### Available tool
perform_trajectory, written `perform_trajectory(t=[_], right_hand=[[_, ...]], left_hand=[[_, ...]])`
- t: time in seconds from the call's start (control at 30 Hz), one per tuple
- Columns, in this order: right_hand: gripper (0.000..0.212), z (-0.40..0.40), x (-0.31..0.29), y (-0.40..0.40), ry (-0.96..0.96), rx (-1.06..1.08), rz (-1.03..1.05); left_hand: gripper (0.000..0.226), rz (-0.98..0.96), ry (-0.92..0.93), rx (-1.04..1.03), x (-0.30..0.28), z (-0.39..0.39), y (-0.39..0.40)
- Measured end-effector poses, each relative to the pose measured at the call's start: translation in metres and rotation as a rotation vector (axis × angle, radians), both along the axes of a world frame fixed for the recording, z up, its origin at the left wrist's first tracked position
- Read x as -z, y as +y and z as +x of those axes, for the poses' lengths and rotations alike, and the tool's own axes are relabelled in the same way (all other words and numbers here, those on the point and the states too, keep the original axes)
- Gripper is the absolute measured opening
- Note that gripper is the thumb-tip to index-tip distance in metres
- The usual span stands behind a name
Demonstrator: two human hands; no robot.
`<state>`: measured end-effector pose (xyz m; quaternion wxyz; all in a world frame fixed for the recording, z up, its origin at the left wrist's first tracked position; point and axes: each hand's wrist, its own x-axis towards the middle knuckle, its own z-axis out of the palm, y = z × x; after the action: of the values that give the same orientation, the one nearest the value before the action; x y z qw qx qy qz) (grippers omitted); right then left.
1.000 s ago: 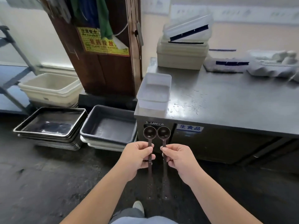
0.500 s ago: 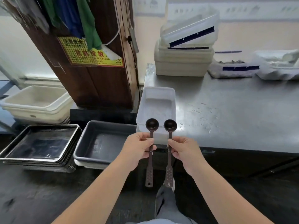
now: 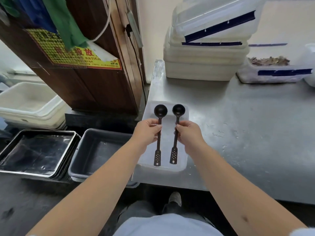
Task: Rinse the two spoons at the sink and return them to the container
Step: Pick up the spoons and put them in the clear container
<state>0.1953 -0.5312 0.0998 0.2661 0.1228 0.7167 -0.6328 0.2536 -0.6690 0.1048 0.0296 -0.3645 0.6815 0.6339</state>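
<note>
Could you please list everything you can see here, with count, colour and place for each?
spoons: two, dark, over the container
container: one, white, counter's near left corner
counter: one, steel, right
bins: stack, white, counter's far side
tub: one, clear, brown contents, far right
cabinet: one, brown, yellow sign, left
grey bin: one, on the floor
trays: stack, metal, on the floor
crate: one, white, far left
left hand: holds left spoon
right hand: holds right spoon

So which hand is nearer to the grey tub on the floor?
Left. The left hand holds its spoon at the counter's edge, just right of the grey tub. The right hand is farther right, over the white container.
</note>
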Motion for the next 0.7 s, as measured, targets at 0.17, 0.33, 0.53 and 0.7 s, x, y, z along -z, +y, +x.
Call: perform_trajectory(t=[0.17,0.33,0.53,0.7], right_hand=[[0.024,-0.016,0.040,-0.035,-0.059,-0.015,0.131],[0.015,-0.017,0.074,-0.042,-0.079,-0.065,0.322],[0.016,-0.012,0.096,-0.048,-0.113,-0.156,0.532],[0.027,-0.006,0.103,-0.047,-0.105,-0.169,0.657]], left_hand=[[0.013,0.007,-0.092,0.055,0.044,-0.030,-0.010],[0.019,-0.116,-0.198,0.201,0.082,-0.039,-0.018],[0.015,-0.409,-0.314,0.390,0.101,-0.040,-0.023],[0.014,-0.460,-0.363,0.408,0.106,-0.043,-0.018]])
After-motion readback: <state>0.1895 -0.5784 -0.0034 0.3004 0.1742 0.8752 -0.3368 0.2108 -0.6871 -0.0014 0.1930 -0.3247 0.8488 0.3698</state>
